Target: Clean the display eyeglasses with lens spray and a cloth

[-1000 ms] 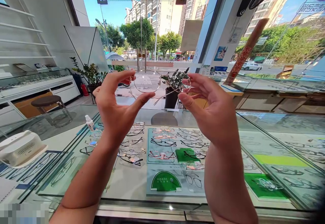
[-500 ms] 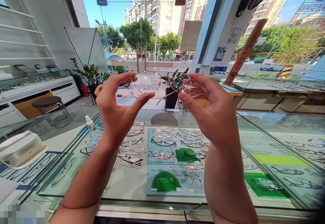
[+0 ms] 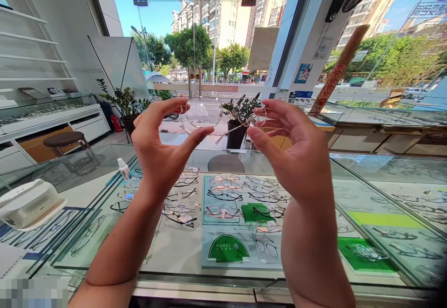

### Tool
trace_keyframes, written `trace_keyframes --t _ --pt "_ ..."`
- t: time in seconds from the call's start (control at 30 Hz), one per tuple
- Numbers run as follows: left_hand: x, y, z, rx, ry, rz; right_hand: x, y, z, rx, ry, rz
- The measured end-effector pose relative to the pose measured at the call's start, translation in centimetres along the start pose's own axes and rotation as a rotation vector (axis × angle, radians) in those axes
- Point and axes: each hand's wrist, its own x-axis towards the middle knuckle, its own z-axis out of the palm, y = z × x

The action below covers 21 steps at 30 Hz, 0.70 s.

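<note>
A pair of thin-rimmed round eyeglasses (image 3: 203, 126) is held up in the air over the glass counter, lenses facing the window. My left hand (image 3: 159, 133) grips the rim at its left end, index finger at the upper edge and thumb stretched below the lens. At the other end my right hand (image 3: 291, 142) has its fingertips closed around the right rim. One thin temple arm slants down between the hands. Below, several eyeglass frames (image 3: 224, 212) lie in rows inside the glass display counter (image 3: 174, 261).
A white device (image 3: 31, 203) stands on the counter at the left. Near it is a small white spray bottle (image 3: 124, 169). Beyond the counter are a round stool (image 3: 66, 139), potted plants (image 3: 235, 133) and glass doors. More display cases (image 3: 380, 121) line the right side.
Both hands keep hold of the eyeglasses. My right hand has shifted very slightly to the right with its end of the glasses; otherwise the scene looks the same.
</note>
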Motion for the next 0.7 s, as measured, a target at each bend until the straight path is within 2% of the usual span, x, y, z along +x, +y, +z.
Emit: trace_keyframes --t 0.1,0.17,0.4,0.7 --pt "0.05 0.14 0.22 0.015 0.081 0.015 -0.03 -0.07 -0.03 0.002 0.004 0.002" --pt "0.13 0.19 0.30 0.003 0.084 0.019 -0.06 -0.13 -0.04 0.014 0.006 0.014" --pt "0.28 -0.14 0.33 -0.069 0.038 -0.016 -0.09 -0.07 -0.09 0.012 0.014 0.008" --pt "0.63 -0.73 0.03 0.016 -0.031 -0.021 -0.06 0.47 -0.54 -0.028 0.017 -0.061"
